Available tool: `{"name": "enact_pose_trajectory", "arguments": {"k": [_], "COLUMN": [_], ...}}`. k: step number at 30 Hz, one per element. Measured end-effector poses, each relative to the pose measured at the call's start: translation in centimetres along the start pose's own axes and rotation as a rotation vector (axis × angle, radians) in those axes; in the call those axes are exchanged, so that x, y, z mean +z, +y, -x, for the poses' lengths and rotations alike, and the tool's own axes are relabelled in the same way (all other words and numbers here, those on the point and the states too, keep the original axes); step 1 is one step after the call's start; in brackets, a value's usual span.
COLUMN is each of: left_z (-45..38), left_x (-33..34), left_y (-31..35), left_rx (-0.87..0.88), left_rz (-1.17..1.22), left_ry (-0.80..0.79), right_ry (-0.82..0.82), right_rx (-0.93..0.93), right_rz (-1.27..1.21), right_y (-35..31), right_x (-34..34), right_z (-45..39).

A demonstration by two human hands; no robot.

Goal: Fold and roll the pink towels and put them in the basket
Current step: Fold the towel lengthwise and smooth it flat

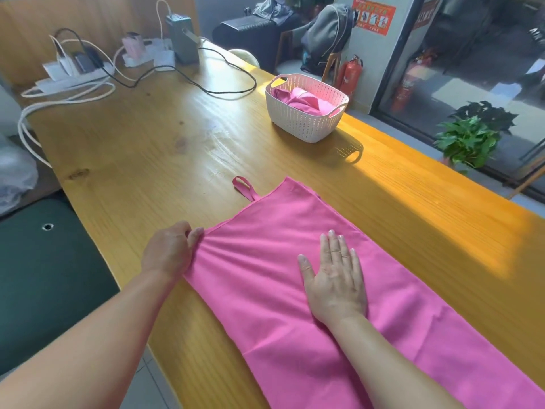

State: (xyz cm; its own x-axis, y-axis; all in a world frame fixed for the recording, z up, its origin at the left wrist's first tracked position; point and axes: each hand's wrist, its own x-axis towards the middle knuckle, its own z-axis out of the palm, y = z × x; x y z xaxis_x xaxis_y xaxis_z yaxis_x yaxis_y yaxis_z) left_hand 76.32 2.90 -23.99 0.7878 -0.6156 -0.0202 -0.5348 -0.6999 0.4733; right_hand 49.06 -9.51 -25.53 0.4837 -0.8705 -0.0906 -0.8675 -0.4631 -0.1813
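A pink towel [265, 278] lies folded lengthwise on the wooden table [147, 149], running from the middle toward the near right. Its hanging loop [243, 187] sticks out at the far left corner. My left hand [169, 250] pinches the towel's left edge, where the cloth bunches into small folds. My right hand [336, 278] lies flat, fingers spread, pressing on the towel's middle. A white woven basket [303, 125] stands farther back on the right. Another pink towel [300, 100] is inside it.
At the table's far left lie power strips [73, 75], chargers and looping cables [206, 84]. A grey box [181, 36] stands upright behind them. The table's left edge drops to a dark green seat [44, 261]. A potted plant [472, 134] stands beyond the right edge.
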Motion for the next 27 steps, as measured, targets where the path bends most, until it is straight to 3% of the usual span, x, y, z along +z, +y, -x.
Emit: {"name": "enact_pose_trajectory", "arguments": {"k": [5, 10, 17, 19, 21, 24, 27], "left_z": [1.7, 3.4, 5.6, 6.4, 7.1, 8.1, 8.3], "left_x": [0.0, -0.6, -1.2, -1.0, -0.6, 0.7, 1.8], "left_y": [0.3, 0.6, 2.0, 2.6, 3.8, 6.1, 7.3], "left_rx": [-0.040, -0.065, -0.242, -0.123, 0.113, 0.437, 0.626], "left_rz": [0.064, 0.105, 0.223, 0.032, -0.155, -0.246, -0.341], "left_ry": [0.024, -0.005, 0.028, 0.072, 0.073, -0.113, -0.287], "right_ry": [-0.116, 0.015, 0.026, 0.004, -0.003, 0.039, 0.095], "right_rx": [-0.071, -0.106, 0.125, 0.177, 0.194, 0.226, 0.278], "right_rz": [-0.077, -0.189, -0.129, -0.072, -0.045, -0.053, -0.132], "right_y": [0.2, 0.1, 4.0, 4.6, 4.4, 2.6, 0.7], "right_x": [-1.5, -3.4, -2.9, -2.5, -2.3, -2.6, -2.7], "right_z": [-0.3, 3.9, 13.8, 15.2, 16.1, 17.2, 18.1]}}
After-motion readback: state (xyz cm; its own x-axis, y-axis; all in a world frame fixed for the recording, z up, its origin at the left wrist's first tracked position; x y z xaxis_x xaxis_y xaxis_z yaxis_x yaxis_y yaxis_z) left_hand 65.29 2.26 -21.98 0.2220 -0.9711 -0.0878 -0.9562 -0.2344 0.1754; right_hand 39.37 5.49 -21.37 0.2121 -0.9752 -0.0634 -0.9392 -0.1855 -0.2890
